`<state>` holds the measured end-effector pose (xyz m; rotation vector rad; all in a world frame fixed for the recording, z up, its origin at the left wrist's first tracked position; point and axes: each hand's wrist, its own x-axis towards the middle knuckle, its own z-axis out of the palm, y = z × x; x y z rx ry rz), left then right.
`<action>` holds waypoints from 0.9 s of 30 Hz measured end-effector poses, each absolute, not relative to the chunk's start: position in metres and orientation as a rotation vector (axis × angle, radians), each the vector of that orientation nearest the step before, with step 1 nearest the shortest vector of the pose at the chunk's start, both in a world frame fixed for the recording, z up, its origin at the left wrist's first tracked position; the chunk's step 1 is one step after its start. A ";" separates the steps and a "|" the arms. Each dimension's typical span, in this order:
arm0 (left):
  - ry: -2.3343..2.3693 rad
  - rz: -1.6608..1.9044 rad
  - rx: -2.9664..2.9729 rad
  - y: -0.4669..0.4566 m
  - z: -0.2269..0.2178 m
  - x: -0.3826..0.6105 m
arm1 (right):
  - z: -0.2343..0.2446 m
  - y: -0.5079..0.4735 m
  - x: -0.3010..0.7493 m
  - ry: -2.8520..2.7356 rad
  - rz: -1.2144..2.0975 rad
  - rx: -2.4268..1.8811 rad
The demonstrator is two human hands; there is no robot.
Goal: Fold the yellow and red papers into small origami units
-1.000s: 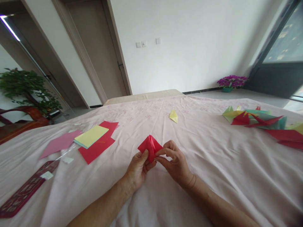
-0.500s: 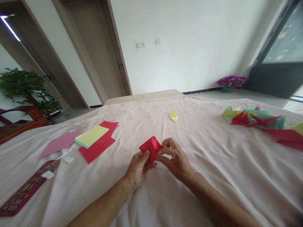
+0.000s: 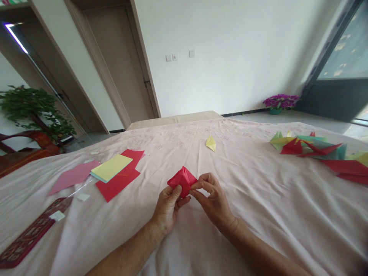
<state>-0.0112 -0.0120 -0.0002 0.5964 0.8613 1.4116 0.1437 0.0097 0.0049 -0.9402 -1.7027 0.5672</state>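
Observation:
A folded piece of red origami paper [image 3: 184, 179] is held up in front of me, over the table, with its point upward and a raised crease down its middle. My left hand [image 3: 168, 205] grips it from the lower left, thumb across the front and fingers behind. At its right corner, my right hand [image 3: 214, 197] pinches the edge between thumb and index finger. The fingers behind the paper are partly hidden. Beyond the hands lies a small folded yellow paper [image 3: 211, 143] on the tablecloth.
A wrinkled pale pink tablecloth [image 3: 258, 222] covers the table. On the left lie yellow sheets [image 3: 112, 168], red sheets [image 3: 117, 186], a pink sheet [image 3: 73, 176] and a dark red printed packet [image 3: 31, 235]. Several folded paper pieces [image 3: 313, 147] sit at the right.
The red paper has spread wider at the front, its left and right corners lying farther apart. Both hands keep their hold in nearly the same place.

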 end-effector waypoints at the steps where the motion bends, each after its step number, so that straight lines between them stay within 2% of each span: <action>1: 0.850 1.422 0.589 -0.012 0.001 -0.011 | 0.004 0.010 0.143 -1.673 0.580 -0.954; 14: 0.775 1.426 0.601 -0.008 0.001 -0.011 | 0.007 0.004 0.132 -1.436 0.924 -1.115; 27: 0.732 1.415 0.598 -0.009 0.001 -0.007 | 0.004 0.004 0.128 -1.410 0.856 -1.094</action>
